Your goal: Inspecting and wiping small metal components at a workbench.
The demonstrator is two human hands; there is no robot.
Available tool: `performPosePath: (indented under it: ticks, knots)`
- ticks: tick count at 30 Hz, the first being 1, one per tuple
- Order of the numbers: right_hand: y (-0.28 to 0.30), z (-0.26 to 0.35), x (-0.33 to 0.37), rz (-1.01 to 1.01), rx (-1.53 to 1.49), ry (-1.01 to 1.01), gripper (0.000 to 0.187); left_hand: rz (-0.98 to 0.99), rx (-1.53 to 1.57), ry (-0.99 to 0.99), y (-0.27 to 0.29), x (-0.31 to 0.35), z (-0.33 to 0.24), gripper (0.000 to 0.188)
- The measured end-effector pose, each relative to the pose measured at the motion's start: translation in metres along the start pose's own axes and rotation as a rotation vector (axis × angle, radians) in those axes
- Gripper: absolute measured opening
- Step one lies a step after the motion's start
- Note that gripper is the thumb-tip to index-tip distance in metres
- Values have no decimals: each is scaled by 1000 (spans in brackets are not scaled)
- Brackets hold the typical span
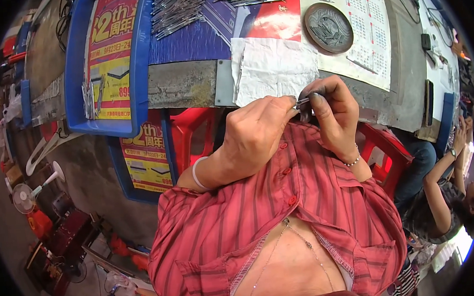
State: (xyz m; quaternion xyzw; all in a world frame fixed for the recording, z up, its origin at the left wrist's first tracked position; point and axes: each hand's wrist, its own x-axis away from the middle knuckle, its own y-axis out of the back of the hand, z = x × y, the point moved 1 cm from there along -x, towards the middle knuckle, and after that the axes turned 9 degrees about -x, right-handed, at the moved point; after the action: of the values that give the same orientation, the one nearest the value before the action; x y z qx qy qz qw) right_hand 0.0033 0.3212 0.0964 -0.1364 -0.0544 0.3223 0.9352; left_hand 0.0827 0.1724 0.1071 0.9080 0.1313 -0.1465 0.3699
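In front of my chest, at the table's near edge, my left hand and my right hand are close together. Between their fingertips is a small, thin metal piece, pinched from both sides. Its exact kind is too small to make out. Just beyond my fingers lies a creased white cloth. A round, dark dish holding small, thin metal parts stands behind it to the right. Heaps of slim metal pieces lie at the far side of the table.
A blue tray at the left has a printed sheet and a few slim metal pieces in it. Another blue tray sits lower, beside a red stool. At the right, another person's forearm shows near a dark phone-like object.
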Motion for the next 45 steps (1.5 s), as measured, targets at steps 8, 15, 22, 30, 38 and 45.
performPosePath:
  ticks: [8,15,22,30,38,45]
  knots:
    - [1,-10,-4,-26,-94,-69,10,40,-48,30,0,-2,1,19]
    - [6,-21,-11,-42,-153,-131,13,98,-100,62,-3,-6,4,18]
    - [9,-29,-18,-37,-203,-145,15,160,-233,78,-2,-13,3,17]
    - [11,-34,-23,-29,-267,-130,16,154,-321,27,-2,-22,1,20]
    - [13,-36,-27,-11,-286,-107,17,104,-364,-72,-5,-27,6,22]
    - [15,-37,-29,-3,-262,-104,17,109,-329,-62,-5,-27,8,22]
